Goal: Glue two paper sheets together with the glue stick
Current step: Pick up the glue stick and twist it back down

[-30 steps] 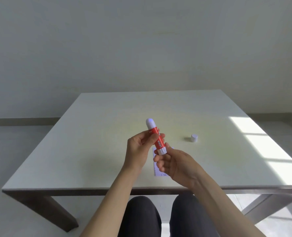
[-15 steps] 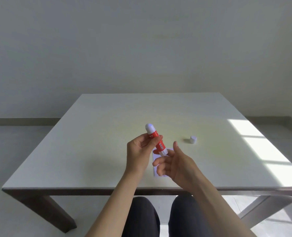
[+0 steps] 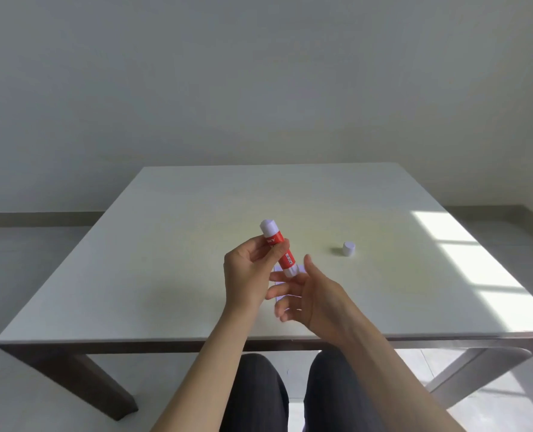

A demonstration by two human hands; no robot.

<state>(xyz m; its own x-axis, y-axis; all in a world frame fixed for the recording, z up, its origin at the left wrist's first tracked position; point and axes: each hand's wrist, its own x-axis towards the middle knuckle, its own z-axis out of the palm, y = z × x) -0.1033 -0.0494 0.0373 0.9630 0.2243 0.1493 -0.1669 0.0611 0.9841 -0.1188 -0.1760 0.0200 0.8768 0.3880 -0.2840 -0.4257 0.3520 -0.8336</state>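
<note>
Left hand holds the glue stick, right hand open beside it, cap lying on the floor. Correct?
Not quite. The head view shows the cap on the table, right of the hands. The rest holds: left hand holds the glue stick, right hand open beside it.

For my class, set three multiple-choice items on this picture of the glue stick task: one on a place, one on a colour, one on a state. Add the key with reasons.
1. Where is the small white cap?
A. On the table, right of the hands
B. In the right hand
C. On the floor

2. What colour is the glue stick body?
A. Blue
B. Red
C. Green

3. Which hand grips the stick?
A. Left
B. Right
C. Neither

Key: 1 A, the cap stands alone on the table. 2 B, red between white ends. 3 A, the left hand pinches it; the right hand is open below it.
</note>
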